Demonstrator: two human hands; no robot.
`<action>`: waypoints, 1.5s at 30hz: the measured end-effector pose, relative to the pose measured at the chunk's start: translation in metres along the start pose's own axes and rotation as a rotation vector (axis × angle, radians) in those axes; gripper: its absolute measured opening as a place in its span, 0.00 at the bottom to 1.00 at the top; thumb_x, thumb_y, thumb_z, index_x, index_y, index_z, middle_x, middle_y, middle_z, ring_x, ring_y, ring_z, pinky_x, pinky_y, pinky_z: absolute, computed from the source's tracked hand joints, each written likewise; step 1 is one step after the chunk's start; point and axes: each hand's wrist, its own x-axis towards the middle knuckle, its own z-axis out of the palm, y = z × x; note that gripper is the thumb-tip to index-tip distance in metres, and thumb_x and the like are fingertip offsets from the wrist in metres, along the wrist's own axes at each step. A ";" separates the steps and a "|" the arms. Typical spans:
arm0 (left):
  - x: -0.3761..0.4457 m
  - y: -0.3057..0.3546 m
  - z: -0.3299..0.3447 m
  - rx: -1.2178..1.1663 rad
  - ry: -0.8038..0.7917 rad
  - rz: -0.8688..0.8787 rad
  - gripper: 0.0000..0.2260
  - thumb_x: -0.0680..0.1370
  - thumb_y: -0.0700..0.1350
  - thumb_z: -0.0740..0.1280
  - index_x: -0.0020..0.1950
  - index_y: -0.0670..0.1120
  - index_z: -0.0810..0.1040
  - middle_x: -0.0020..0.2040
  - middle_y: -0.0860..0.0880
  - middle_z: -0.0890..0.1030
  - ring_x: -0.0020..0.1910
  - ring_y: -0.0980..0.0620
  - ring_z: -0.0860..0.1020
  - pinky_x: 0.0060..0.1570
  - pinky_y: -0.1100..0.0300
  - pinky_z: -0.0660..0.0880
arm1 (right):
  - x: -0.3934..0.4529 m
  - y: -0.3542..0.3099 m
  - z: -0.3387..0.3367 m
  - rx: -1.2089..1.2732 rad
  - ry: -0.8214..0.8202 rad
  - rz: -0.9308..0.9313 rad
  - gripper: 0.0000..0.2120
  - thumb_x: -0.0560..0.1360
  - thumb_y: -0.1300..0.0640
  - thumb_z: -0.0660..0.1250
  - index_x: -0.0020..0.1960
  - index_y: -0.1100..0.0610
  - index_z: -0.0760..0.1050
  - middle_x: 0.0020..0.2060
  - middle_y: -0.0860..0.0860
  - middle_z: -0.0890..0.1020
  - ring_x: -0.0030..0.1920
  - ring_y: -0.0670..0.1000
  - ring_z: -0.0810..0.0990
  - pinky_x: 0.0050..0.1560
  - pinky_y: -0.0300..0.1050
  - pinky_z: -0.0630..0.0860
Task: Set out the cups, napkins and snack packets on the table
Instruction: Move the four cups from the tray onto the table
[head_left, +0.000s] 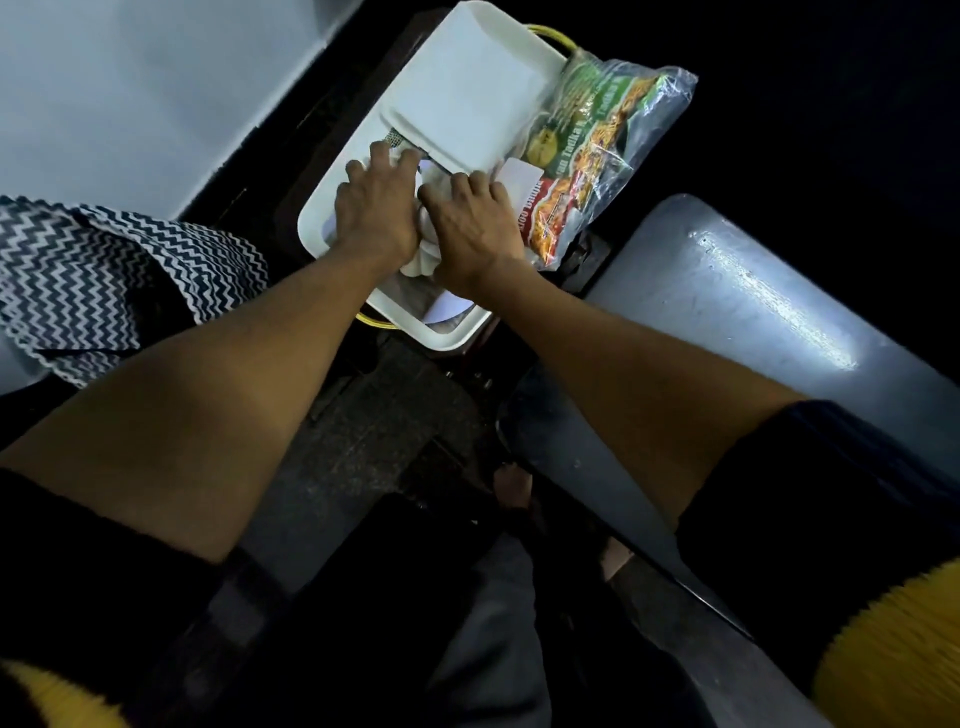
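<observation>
A white tray (332, 208) lies on a dark low table. Between my hands on the tray is a white stack (422, 254) that looks like paper cups lying on their side. My left hand (376, 208) curls over its left side, and my right hand (470, 228) grips its right side. Most of the stack is hidden under my hands. Snack packets (582, 156) in green, yellow and red sit in a clear bag at the tray's right edge. A white square plate or lid (467, 88) covers the far half of the tray. Paper-like white pieces (447, 306) lie at its near end.
A zigzag black-and-white cloth (104, 280) lies to the left on a pale surface. A grey-blue seat or bench (753, 312) is at the right. A yellow handle (550, 36) shows behind the tray. My legs and a bare foot (511, 486) are below.
</observation>
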 end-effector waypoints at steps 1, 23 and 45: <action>-0.001 0.001 -0.001 0.016 -0.010 -0.016 0.25 0.77 0.38 0.66 0.74 0.48 0.66 0.72 0.39 0.66 0.68 0.34 0.69 0.61 0.41 0.72 | 0.000 0.001 -0.002 0.021 0.001 0.007 0.34 0.67 0.43 0.71 0.69 0.54 0.67 0.62 0.60 0.75 0.63 0.62 0.72 0.62 0.54 0.67; -0.131 0.153 0.012 -1.747 -0.181 -0.582 0.14 0.73 0.31 0.67 0.59 0.33 0.78 0.47 0.40 0.80 0.49 0.43 0.81 0.51 0.52 0.81 | -0.232 0.129 -0.038 1.900 0.140 0.776 0.26 0.55 0.67 0.68 0.50 0.54 0.65 0.49 0.58 0.75 0.49 0.59 0.78 0.39 0.48 0.77; -0.247 0.410 0.176 -0.589 -0.224 0.208 0.43 0.66 0.49 0.81 0.73 0.55 0.59 0.65 0.45 0.70 0.62 0.44 0.74 0.59 0.51 0.74 | -0.513 0.324 0.099 1.219 0.251 1.293 0.41 0.60 0.64 0.81 0.70 0.54 0.71 0.57 0.50 0.80 0.55 0.50 0.80 0.54 0.38 0.76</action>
